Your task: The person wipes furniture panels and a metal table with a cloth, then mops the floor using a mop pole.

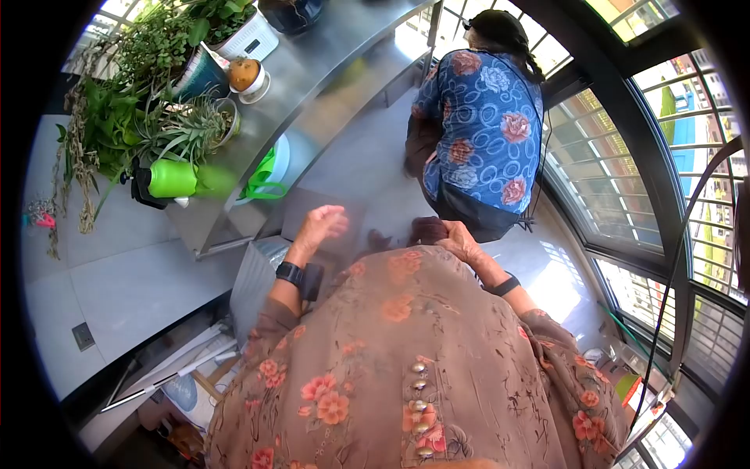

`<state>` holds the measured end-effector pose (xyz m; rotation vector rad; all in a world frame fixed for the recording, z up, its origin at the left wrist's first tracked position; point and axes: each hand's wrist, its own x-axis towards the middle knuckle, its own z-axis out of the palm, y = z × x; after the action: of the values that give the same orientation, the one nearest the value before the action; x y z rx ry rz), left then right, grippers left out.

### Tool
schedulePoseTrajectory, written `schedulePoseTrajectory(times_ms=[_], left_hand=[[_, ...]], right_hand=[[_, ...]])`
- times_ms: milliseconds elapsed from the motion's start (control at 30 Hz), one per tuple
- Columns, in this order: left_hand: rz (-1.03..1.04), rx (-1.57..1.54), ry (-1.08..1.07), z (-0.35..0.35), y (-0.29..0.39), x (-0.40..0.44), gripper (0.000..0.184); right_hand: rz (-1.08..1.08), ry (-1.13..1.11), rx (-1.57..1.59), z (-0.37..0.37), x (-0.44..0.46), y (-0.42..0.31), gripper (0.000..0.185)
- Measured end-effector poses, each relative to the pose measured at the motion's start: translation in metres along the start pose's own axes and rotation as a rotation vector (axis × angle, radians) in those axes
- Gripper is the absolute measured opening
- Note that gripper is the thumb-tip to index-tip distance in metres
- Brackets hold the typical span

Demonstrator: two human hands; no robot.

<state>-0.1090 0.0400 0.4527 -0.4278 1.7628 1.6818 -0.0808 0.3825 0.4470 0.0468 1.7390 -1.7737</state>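
My left hand (323, 226) is raised in front of me on the left, slightly blurred. Its fingers reach toward the right, loosely bent, and nothing shows in them. On its wrist is a black watch. My right hand (462, 241) is closed at the edge of a bunched dark maroon cloth (428, 230), low in front of my body. The fingertips are partly hidden, and what kind of cloth it is does not show. A dark band circles the right wrist. Just beyond this hand is the back of another person (488, 133) in a blue floral top, bent low.
A metal shelf (308, 74) at the left carries potted plants (129, 86) and a bright green bottle (172, 178). Below it sits a pale basin (281, 160) with a green strap. Barred windows (609, 156) line the right side, where a black cable (664, 305) hangs.
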Motion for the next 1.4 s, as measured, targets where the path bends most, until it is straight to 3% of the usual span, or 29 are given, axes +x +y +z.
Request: schedulePoseTrajectory(times_ms=[33, 100, 200, 333, 500, 533, 767, 833, 933, 1067, 1133, 1200, 1233, 1300, 1333, 1400], left_hand=[[0.001, 0.005, -0.001, 0.003, 0.004, 0.002, 0.036], [0.003, -0.010, 0.027, 0.005, 0.013, 0.007, 0.036], [0.007, 0.025, 0.062, 0.002, 0.024, 0.012, 0.035], [0.007, 0.060, 0.087, 0.010, 0.034, 0.017, 0.034], [-0.058, 0.076, 0.047, 0.029, 0.022, 0.023, 0.034], [-0.059, 0.098, 0.030, 0.031, 0.018, 0.024, 0.034], [-0.081, 0.265, -0.019, 0.009, 0.009, 0.050, 0.035], [-0.064, 0.330, -0.017, 0.001, 0.012, 0.058, 0.035], [0.000, 0.353, -0.069, 0.007, 0.024, 0.064, 0.035], [-0.005, 0.344, -0.164, 0.017, 0.032, 0.069, 0.039], [-0.032, 0.342, -0.187, 0.018, 0.030, 0.072, 0.043], [-0.249, -0.093, -0.239, 0.018, 0.022, 0.076, 0.052], [-0.251, -0.098, -0.241, 0.024, 0.034, 0.067, 0.052], [-0.421, -0.519, -0.199, 0.032, 0.069, 0.047, 0.054], [-0.424, -0.521, -0.197, 0.031, 0.063, 0.052, 0.054], [-0.429, -0.991, -0.364, 0.029, 0.043, 0.068, 0.046]], right_hand=[[-0.003, 0.003, 0.003, -0.007, -0.001, 0.007, 0.033], [0.043, -0.002, -0.300, -0.018, -0.002, 0.010, 0.033], [-0.042, 0.020, -0.054, -0.020, -0.010, -0.006, 0.031], [-0.017, 0.028, -0.072, -0.025, 0.000, -0.007, 0.029], [-0.154, -0.047, -0.245, -0.011, 0.017, -0.043, 0.029], [-0.263, -0.020, -0.328, -0.010, 0.022, -0.041, 0.022], [-0.147, -0.024, -0.550, 0.007, 0.034, -0.085, 0.020], [-0.318, -0.108, -0.468, 0.007, 0.057, -0.067, 0.021], [-0.188, -0.098, -0.432, 0.016, 0.066, -0.098, 0.023], [-0.233, -0.108, -0.318, 0.032, 0.085, -0.100, 0.025], [-0.075, -0.069, -0.255, 0.040, 0.094, -0.087, 0.029], [-0.115, -0.125, -0.320, 0.043, 0.107, -0.062, 0.031], [-0.160, -0.181, -0.383, 0.044, 0.111, -0.055, 0.034], [-0.141, -0.273, -0.427, 0.054, 0.122, -0.054, 0.032], [-0.125, -0.361, -0.470, 0.059, 0.125, -0.054, 0.031], [-0.118, -0.440, -0.289, 0.069, 0.130, -0.036, 0.027]])
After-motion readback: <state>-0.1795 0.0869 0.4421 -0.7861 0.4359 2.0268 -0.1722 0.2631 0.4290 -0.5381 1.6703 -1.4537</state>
